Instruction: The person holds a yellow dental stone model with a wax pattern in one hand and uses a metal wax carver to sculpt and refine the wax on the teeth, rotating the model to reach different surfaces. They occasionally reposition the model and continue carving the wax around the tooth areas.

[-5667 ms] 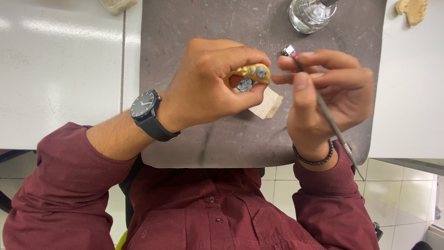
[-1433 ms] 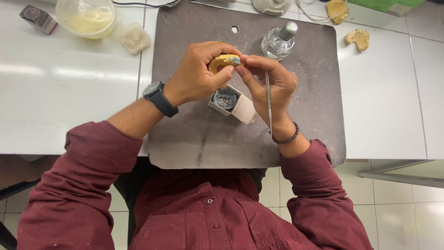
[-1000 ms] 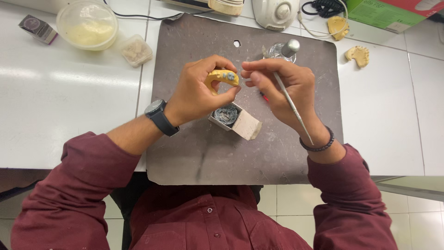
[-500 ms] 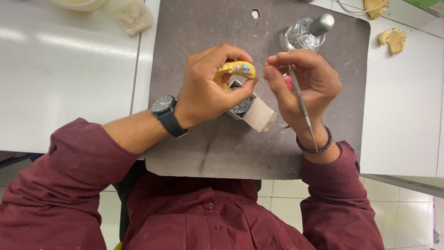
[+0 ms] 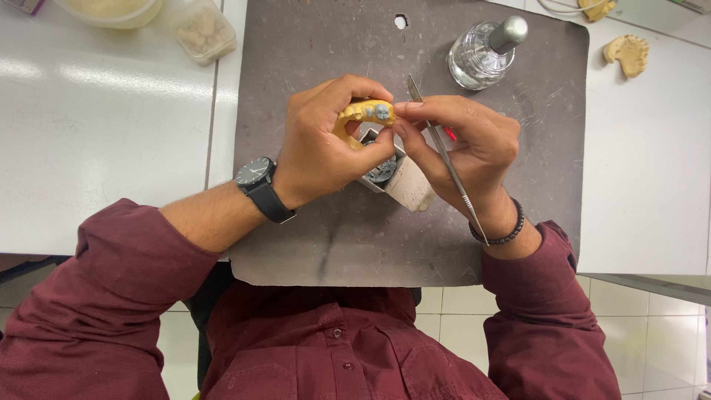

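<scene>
- One yellow dental model (image 5: pixel 364 112) is in hand, with a couple of grey teeth set into it; two more pale plaster casts (image 5: pixel 626 54) lie on the white bench well off beyond the right hand, one of them cut by the top edge.
- One slim metal instrument (image 5: pixel 444 157), one small open box (image 5: pixel 392 176), one glass bottle (image 5: pixel 485 50) with a silver stopper, one grey work mat (image 5: pixel 311 237).
- The left hand (image 5: pixel 326 148) is closed around the yellow dental model, thumb underneath and fingers curled over the top, lifting it clear of the mat.
- The right hand (image 5: pixel 466 144) pinches the metal instrument like a pen; its fingertips meet the model's right end, touching the left hand's fingers there. The handle runs back along the wrist past a dark bead bracelet (image 5: pixel 503 231).
- So the model sits right between the two hands, just above the small box.
- That box lies on the mat directly beneath the hands, with something dark and grey inside; I can't tell what it is.
- The bottle stands beyond the right hand, near but apart; it looks clear inside.
- Far beyond the left hand, on the bench, a clear tub (image 5: pixel 200 30) holds pale lumpy pieces, and beside it a round bowl (image 5: pixel 111 10) holds something cream-coloured.
- A black wristwatch (image 5: pixel 256 175) is on the left wrist.
</scene>
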The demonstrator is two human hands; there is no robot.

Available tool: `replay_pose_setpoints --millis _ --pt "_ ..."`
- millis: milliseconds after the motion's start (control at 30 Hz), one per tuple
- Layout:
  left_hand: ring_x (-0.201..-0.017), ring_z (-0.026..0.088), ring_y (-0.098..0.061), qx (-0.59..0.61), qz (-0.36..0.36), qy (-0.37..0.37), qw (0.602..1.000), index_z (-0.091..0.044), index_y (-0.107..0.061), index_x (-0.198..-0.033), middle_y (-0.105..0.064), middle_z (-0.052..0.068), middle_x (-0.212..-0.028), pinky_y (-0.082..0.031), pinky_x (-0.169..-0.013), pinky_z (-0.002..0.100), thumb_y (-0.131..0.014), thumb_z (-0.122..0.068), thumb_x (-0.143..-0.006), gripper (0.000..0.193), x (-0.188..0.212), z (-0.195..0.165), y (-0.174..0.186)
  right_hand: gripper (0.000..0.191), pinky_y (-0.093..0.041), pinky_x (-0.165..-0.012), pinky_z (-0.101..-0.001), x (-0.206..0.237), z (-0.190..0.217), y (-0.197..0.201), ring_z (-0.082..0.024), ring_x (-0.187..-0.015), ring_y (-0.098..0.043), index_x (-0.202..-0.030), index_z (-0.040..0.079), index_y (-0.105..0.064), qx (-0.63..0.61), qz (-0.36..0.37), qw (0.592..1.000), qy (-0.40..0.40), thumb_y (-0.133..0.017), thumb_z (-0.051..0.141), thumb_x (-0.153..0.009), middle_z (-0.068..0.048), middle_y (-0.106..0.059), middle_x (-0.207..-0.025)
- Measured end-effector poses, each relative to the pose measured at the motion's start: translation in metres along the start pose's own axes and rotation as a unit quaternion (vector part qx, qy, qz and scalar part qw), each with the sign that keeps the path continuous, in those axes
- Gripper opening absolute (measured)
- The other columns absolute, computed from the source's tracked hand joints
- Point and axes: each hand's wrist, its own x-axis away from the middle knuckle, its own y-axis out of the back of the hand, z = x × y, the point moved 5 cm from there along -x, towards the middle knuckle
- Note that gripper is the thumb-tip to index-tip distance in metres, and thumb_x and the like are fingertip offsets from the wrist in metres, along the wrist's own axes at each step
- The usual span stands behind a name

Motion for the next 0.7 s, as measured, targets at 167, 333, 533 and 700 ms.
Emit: replay_pose_setpoints --millis 167,333,533,700 --pt "-0.071 0.007 -0.060 -0.002 0.003 -0.008 1.000 -0.009 -0.066 -0.112 -0.070 0.000 -0.093 -0.048 -0.063 0.023 -0.082 -0.010 -0.091 0.027 0.001 0.001 0.000 0.024 -0.064 -0.083 -0.0270 0.001 0.001 0.001 -0.020 -0.095 -0.078 -0.115 0.000 -0.071 0.008 0.005 1.000 0.005 -0.085 -0.005 -0.097 -0.013 -0.077 -0.111" --pt "-0.073 0.007 -0.061 -0.012 0.014 -0.025 1.000 -0.009 -0.066 -0.113 -0.070 0.000 -0.093 -0.049 -0.063 0.023 -0.083 -0.011 -0.091 0.028 0.001 0.001 0.000 0.026 -0.065 -0.082 -0.0274 0.000 0.002 0.002 -0.020 -0.094 -0.078 -0.115 0.000 -0.070 0.013 0.011 1.000 0.017 -0.086 -0.005 -0.096 -0.013 -0.077 -0.110" --pt "-0.073 0.008 -0.063 -0.014 0.010 -0.014 1.000 -0.009 -0.067 -0.113 -0.070 0.001 -0.093 -0.050 -0.064 0.024 -0.083 -0.012 -0.090 0.028 0.001 0.000 0.000 0.030 -0.064 -0.084 -0.0305 -0.005 0.010 0.003 -0.024 -0.097 -0.076 -0.114 0.000 -0.067 0.040 0.005 0.998 0.052 -0.087 -0.006 -0.092 -0.015 -0.076 -0.108" --pt "-0.074 0.010 -0.064 -0.026 0.009 -0.024 0.999 -0.010 -0.067 -0.111 -0.070 0.001 -0.092 -0.050 -0.064 0.025 -0.086 -0.016 -0.090 0.029 0.001 -0.002 -0.001 0.030 -0.064 -0.090 -0.0324 -0.008 0.025 0.003 -0.028 -0.118 -0.066 -0.119 0.006 -0.069 0.127 0.019 0.980 0.149 -0.087 -0.004 -0.097 -0.010 -0.077 -0.116"
